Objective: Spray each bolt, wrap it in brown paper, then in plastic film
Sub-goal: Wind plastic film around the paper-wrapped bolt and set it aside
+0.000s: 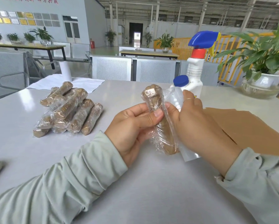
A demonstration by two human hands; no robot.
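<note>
Left hand (pixel 132 125): thumb and fingers curled round a paper-wrapped bolt (pixel 159 120), held upright above table (pixel 143 183) centre. Right hand (pixel 195 120): at bolt's 3 o'clock, pinching loose plastic film (pixel 174 97). Wrapped bolts pile (pixel 69 110): 9 o'clock. Spray bottle (pixel 197 65): 1 o'clock. Brown paper sheets (pixel 248 126): 3 o'clock.

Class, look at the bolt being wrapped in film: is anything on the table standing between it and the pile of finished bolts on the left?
Nothing visible does. The wrapped bolt is held above the table by the left hand and right hand. Bare tabletop lies between it and the pile of finished bolts; the spray bottle stands behind, off that path.
</note>
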